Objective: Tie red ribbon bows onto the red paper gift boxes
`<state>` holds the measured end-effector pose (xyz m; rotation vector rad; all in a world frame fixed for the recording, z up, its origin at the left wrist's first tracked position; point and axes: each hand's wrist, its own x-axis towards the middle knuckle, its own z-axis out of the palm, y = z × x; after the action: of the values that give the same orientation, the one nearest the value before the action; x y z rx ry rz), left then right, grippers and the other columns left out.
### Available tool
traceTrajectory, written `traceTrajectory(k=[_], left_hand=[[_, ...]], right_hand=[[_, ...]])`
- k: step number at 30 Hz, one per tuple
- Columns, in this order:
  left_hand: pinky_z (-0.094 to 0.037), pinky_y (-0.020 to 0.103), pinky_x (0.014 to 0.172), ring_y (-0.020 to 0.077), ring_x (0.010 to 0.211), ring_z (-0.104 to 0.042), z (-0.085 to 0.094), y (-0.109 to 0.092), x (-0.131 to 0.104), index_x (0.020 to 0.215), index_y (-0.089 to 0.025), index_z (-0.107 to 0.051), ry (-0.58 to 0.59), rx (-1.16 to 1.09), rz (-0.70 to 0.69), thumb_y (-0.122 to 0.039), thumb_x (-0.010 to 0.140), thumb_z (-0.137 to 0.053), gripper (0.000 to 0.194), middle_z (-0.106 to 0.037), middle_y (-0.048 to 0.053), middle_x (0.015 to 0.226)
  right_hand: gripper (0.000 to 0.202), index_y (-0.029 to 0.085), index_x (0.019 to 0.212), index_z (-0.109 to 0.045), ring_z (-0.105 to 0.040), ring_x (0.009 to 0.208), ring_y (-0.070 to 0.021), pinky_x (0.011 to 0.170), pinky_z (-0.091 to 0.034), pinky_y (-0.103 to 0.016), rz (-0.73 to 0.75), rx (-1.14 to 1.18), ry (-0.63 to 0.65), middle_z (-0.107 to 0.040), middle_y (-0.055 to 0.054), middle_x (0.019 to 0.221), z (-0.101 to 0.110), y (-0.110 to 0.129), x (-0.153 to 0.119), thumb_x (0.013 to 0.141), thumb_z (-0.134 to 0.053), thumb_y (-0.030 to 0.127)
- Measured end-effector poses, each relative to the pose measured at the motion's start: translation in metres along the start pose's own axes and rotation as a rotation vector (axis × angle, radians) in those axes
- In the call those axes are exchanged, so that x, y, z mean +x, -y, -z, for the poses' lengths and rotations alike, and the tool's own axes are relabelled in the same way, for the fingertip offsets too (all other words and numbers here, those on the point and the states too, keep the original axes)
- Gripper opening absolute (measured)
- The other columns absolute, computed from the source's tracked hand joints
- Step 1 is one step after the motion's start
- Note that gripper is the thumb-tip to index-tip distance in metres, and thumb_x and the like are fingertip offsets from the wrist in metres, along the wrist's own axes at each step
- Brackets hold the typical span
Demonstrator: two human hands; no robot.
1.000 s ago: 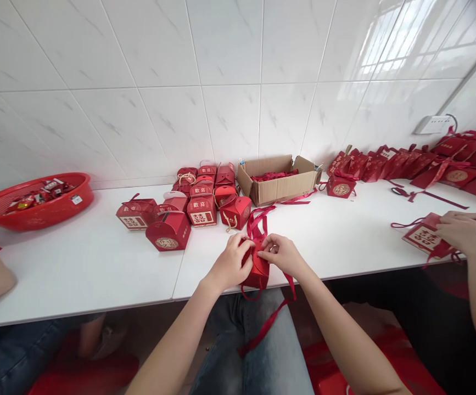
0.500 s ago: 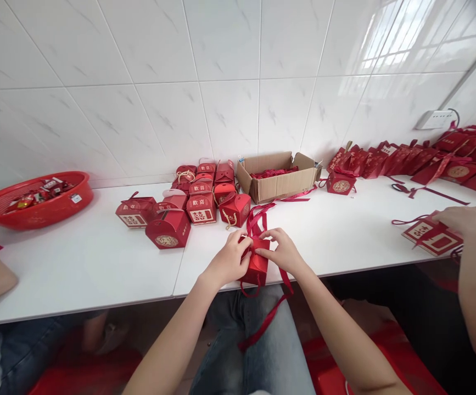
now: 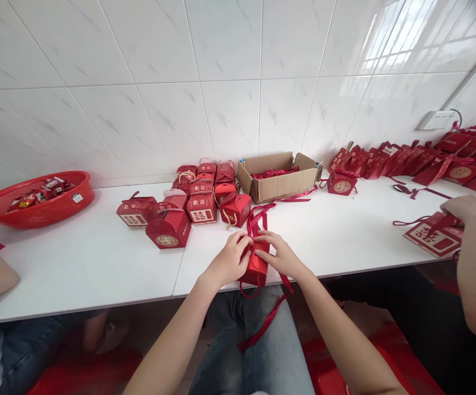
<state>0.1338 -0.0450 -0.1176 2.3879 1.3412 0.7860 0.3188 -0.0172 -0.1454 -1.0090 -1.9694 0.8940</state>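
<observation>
A small red gift box (image 3: 259,267) sits at the table's front edge, right in front of me, a cord loop hanging from its near side. Curled over its left top edge, my left hand (image 3: 231,257) is closed on the ribbon there. From the other side, my right hand (image 3: 282,254) has its fingertips pinched at the ribbon on the box's top; my fingers partly hide that spot. One end of the dark red ribbon (image 3: 268,325) trails down over my jeans, while another stretch lies on the table behind the box.
Several filled red boxes (image 3: 202,208) cluster behind to the left. A cardboard box (image 3: 276,189) of red ribbons stands by the wall. A red basin (image 3: 35,216) with sweets is far left. At right, a co-worker's hand (image 3: 474,211) handles a red box (image 3: 433,236) near scissors (image 3: 402,188).
My right hand's fingers have shifted slightly left and flattened over the box's top. My left hand stays nearly in place. The co-worker's hand at right tilts its box a little.
</observation>
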Motion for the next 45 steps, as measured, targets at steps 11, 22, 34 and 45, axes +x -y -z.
traceTrajectory(k=[11,22,34,45], left_hand=[[-0.038,0.038,0.100,0.0189,0.111,-0.047,0.003,0.005,-0.001,0.101,-0.021,-0.047,-0.031,-0.162,0.094,-0.017,0.091,-0.034,0.017,-0.050,0.007,0.113],[-0.037,0.037,0.101,0.0187,0.113,-0.047,0.002,0.005,-0.004,0.102,-0.022,-0.048,-0.033,-0.201,0.087,-0.021,0.092,-0.035,0.017,-0.051,0.007,0.113],[-0.033,0.044,0.108,0.0233,0.127,-0.035,0.003,0.001,-0.001,0.104,-0.023,-0.056,0.020,-0.018,-0.002,-0.025,0.091,-0.039,0.022,-0.043,0.009,0.131],[-0.026,0.047,0.111,0.0240,0.134,-0.027,-0.002,-0.001,0.004,0.090,-0.023,-0.056,0.082,-0.181,0.130,-0.029,0.088,-0.045,0.013,-0.037,0.007,0.137]], right_hand=[[0.023,0.022,0.109,-0.058,-0.044,0.126,-0.0225,0.104,-0.036,-0.044,0.141,-0.007,0.075,-0.053,-0.011,0.127,0.005,0.002,0.000,0.086,-0.054,0.026],[0.018,0.023,0.106,-0.053,-0.045,0.121,-0.0208,0.103,-0.035,-0.042,0.187,-0.012,0.155,-0.049,-0.010,0.126,0.008,0.004,0.000,0.089,-0.048,0.025],[0.015,0.024,0.102,-0.046,-0.041,0.127,-0.0206,0.105,-0.032,-0.042,0.187,0.275,0.214,-0.044,-0.010,0.133,0.007,-0.007,0.001,0.093,-0.043,0.036],[0.014,0.025,0.099,-0.047,-0.037,0.130,-0.0203,0.105,-0.032,-0.043,0.197,0.338,0.194,-0.041,-0.008,0.137,0.007,-0.008,0.002,0.092,-0.045,0.037]])
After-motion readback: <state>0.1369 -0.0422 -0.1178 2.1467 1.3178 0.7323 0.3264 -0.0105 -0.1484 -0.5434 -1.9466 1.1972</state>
